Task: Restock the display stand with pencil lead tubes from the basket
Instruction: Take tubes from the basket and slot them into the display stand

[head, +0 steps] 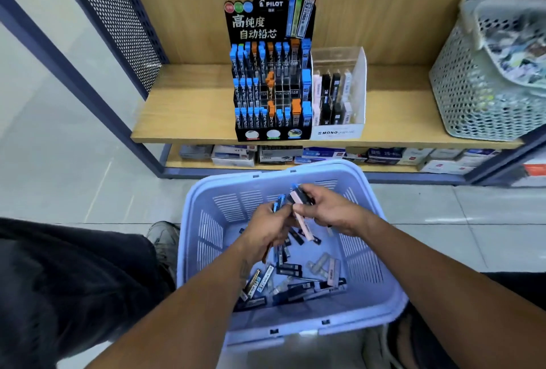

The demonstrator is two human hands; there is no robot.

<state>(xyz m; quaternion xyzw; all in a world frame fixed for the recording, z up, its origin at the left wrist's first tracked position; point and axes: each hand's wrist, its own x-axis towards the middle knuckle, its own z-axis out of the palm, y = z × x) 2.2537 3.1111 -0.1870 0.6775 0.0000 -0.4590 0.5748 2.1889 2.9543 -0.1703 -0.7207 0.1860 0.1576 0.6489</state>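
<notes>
A lilac plastic basket [381,286] stands on the floor below me with several loose pencil lead tubes [291,272] on its bottom. Over the basket, my left hand [270,226] grips a small bunch of blue-capped tubes [279,202]. My right hand [334,209] holds a few tubes, a pink one [304,222] and dark ones, close against the left hand. The black Pilot display stand [271,73] sits on the wooden shelf [189,114], its tiers holding blue- and orange-capped tubes with some slots bare in the middle.
A clear Mono lead display [339,93] stands right of the Pilot stand. A pale perforated basket [484,85] sits at the shelf's right end. Boxed stock [325,155] lines the lower shelf. A dark metal frame post [88,85] runs at the left. My shoe [164,238] is beside the basket.
</notes>
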